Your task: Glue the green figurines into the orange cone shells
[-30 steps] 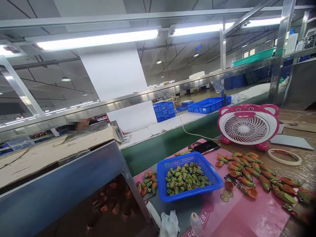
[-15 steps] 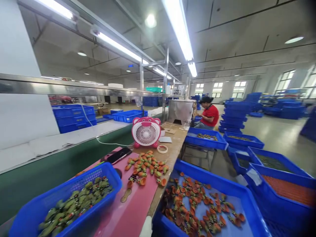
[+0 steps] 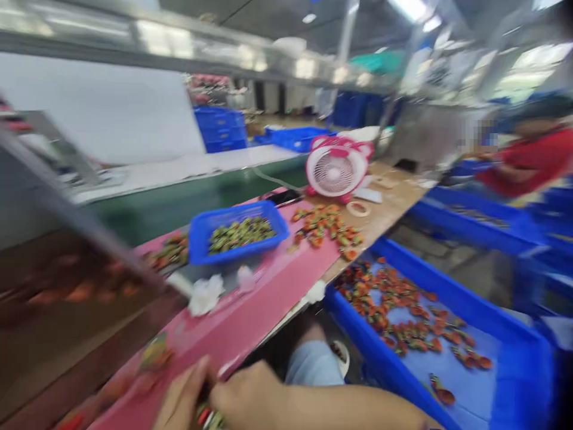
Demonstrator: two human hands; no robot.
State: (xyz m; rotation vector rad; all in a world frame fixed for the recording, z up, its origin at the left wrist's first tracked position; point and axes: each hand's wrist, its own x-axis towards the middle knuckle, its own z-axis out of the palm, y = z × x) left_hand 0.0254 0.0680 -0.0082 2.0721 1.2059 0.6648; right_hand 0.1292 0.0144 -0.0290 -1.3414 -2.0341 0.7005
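My left hand (image 3: 182, 399) and my right hand (image 3: 253, 395) are close together at the lower edge, over the near end of the pink mat (image 3: 273, 292). A small green piece (image 3: 209, 417) with red and white marks shows between them, partly hidden by the fingers. Both hands look closed around it, though motion blurs them. Past them, a blue basket (image 3: 194, 243) holds many small green pieces (image 3: 242, 234). Orange-and-green pieces (image 3: 324, 222) lie heaped on the mat. To the right, a large blue tray (image 3: 521, 352) contains more orange cup-ended pieces (image 3: 412, 328).
A pink fan (image 3: 335, 170) stands behind the heap, with a tape roll (image 3: 358, 208) beside it. Crumpled white tissue (image 3: 206, 295) lies on the mat. A metal rail (image 3: 179, 45) crosses above. A person in red (image 3: 532, 158) sits at far right.
My view has swung down and left, shifting the bench right in the picture. Both my hands and the green piece between them have come into view.
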